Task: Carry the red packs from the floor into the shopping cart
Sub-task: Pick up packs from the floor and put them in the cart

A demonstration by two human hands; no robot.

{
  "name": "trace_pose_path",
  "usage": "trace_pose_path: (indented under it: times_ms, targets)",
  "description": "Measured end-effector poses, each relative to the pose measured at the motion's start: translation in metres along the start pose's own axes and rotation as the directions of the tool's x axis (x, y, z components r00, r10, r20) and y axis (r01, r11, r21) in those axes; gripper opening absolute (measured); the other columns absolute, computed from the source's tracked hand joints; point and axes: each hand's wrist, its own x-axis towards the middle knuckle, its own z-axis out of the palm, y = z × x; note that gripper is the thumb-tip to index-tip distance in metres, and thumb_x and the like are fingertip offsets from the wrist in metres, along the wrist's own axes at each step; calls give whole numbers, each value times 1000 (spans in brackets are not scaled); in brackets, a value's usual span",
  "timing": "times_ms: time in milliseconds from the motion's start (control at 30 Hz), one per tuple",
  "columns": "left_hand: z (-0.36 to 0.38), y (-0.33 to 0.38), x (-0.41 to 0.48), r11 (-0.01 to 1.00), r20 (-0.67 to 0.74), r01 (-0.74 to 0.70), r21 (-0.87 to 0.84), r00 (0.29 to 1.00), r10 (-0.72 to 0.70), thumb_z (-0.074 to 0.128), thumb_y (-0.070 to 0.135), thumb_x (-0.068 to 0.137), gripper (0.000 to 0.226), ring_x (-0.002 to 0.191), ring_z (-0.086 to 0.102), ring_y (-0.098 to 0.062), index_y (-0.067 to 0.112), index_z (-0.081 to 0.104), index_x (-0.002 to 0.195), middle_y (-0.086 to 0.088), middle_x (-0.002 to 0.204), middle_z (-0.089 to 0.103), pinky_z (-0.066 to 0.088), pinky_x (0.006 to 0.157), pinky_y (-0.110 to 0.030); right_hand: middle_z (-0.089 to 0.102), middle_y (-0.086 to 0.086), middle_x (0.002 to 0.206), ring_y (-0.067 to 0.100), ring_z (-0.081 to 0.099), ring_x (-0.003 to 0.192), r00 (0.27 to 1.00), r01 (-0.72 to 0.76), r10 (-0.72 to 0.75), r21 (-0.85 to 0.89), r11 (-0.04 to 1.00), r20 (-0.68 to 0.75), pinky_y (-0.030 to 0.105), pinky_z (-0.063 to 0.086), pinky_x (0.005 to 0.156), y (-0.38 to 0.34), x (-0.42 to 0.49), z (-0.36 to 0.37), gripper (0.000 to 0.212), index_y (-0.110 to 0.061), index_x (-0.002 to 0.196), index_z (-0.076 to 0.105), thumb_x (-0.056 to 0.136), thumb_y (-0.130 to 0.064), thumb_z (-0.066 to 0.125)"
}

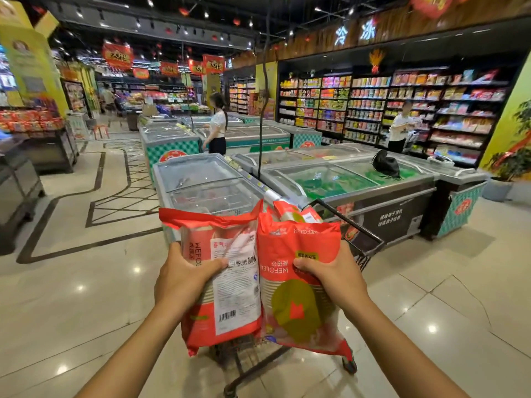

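Observation:
I hold two red packs side by side in front of me, above the shopping cart (pixel 363 230). My left hand (pixel 182 278) grips the left red pack (pixel 227 300), whose back with the barcode faces me. My right hand (pixel 333 275) grips the right red pack (pixel 296 282), which shows an olive circle and upside-down print. Another red pack (pixel 298 215) shows behind them, inside the cart. The packs hide most of the cart; only its black rim at the right and its lower frame with a wheel (pixel 349 366) are visible.
Glass-topped chest freezers (pixel 344 179) stand just beyond the cart, one with a black bag (pixel 386 165) on top. A shopper (pixel 217 124) stands at the far freezers, another person (pixel 400 124) by the stocked shelves at the right. Shiny tiled floor (pixel 86 282) spreads to the left and right.

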Motion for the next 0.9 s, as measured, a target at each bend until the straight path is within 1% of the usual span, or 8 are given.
trace_pose_path:
  times_ms: [67, 167, 267, 400, 533, 667, 767, 900]
  targets:
    - [6, -2, 35, 1000, -6, 5, -3, 1000, -5, 77, 71, 36, 93, 94, 69, -21, 31, 51, 116, 10, 105, 70, 56, 90, -48, 73, -16, 100, 12, 71, 92, 1000, 1, -1, -13, 1000, -5, 45, 55, 90, -3, 33, 18, 90, -33, 116, 59, 40, -76, 85]
    - [12, -6, 83, 1000, -6, 10, -8, 1000, -10, 76, 73, 35, 95, 97, 69, -23, 33, 51, 117, 10, 106, 70, 55, 92, -48, 76, -13, 97, 14, 74, 89, 1000, 16, -16, -7, 1000, -3, 47, 58, 87, -4, 77, 45, 97, -31, 113, 62, 36, -84, 84]
    - [20, -9, 125, 1000, -1, 10, 6, 1000, -10, 76, 75, 35, 98, 99, 69, -24, 33, 51, 120, 8, 110, 71, 55, 92, -48, 76, -14, 100, 13, 74, 90, 1000, 12, -11, -8, 1000, 11, 47, 59, 87, -3, 113, 67, 94, -34, 115, 61, 39, -84, 85]
    - [35, -17, 168, 1000, 10, 30, -8, 999, -30, 78, 75, 35, 97, 96, 70, -23, 33, 51, 119, 8, 107, 71, 57, 91, -50, 75, -15, 104, 13, 72, 96, 1000, 18, -18, 2, 1000, 9, 47, 57, 92, -8, 148, 86, 87, -39, 117, 57, 43, -70, 89]
    - [52, -31, 208, 997, 28, 65, -38, 998, -64, 82, 72, 36, 95, 94, 72, -21, 35, 52, 118, 11, 105, 73, 58, 90, -52, 72, -17, 105, 13, 71, 98, 1000, 15, -14, -14, 1000, 27, 45, 56, 93, -8, 182, 105, 85, -39, 117, 57, 42, -67, 88]
    - [72, -45, 245, 994, 27, 102, -23, 994, -102, 83, 72, 39, 90, 89, 74, -17, 35, 52, 115, 14, 102, 74, 60, 87, -50, 73, -15, 106, 13, 72, 95, 998, -12, 13, -32, 999, 57, 46, 57, 91, 4, 228, 126, 95, -38, 113, 57, 33, -78, 88]
    - [90, -54, 276, 989, 17, 145, -4, 989, -145, 84, 73, 37, 94, 92, 73, -18, 33, 54, 117, 13, 103, 73, 59, 89, -50, 73, -15, 105, 13, 71, 95, 996, -42, 45, -42, 998, 83, 46, 56, 91, 12, 263, 142, 84, -35, 110, 59, 40, -72, 86]
    - [118, -63, 323, 977, -9, 212, 21, 977, -212, 82, 75, 32, 100, 93, 70, -19, 30, 55, 117, 9, 103, 72, 57, 90, -49, 76, -15, 100, 12, 73, 92, 991, -51, 59, -62, 997, 122, 46, 58, 89, 46, 334, 172, 95, -33, 109, 65, 33, -87, 84]
